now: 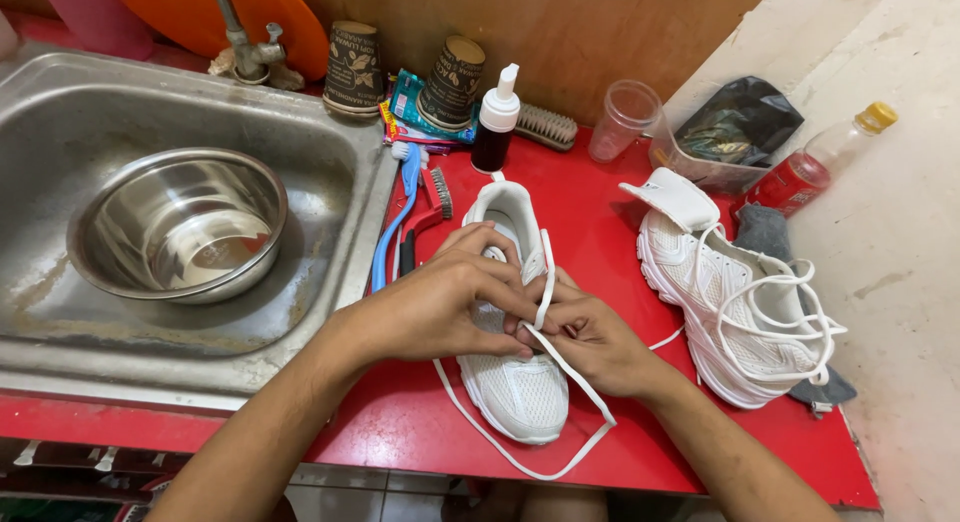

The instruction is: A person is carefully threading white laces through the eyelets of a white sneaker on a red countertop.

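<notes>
A white sneaker (pixel 520 382) lies on the red counter (pixel 600 212), toe toward me. My left hand (pixel 440 302) rests over its middle, fingers curled on the lacing area. My right hand (pixel 590 337) pinches the flat white shoelace (pixel 545 277) beside it. The lace's loose part loops off the shoe toward the counter's front edge. A second white sneaker (pixel 725 302) lies to the right, its tongue flipped up and its laces loose.
A steel sink (pixel 60 112) on the left holds a metal bowl (pixel 180 222). Blue and red brushes (pixel 410 217), two paper cups, a foam pump bottle (pixel 494 120), a scrub brush, a clear plastic cup (pixel 624 118), a dark bag and a red-labelled bottle (pixel 815 167) ring the back.
</notes>
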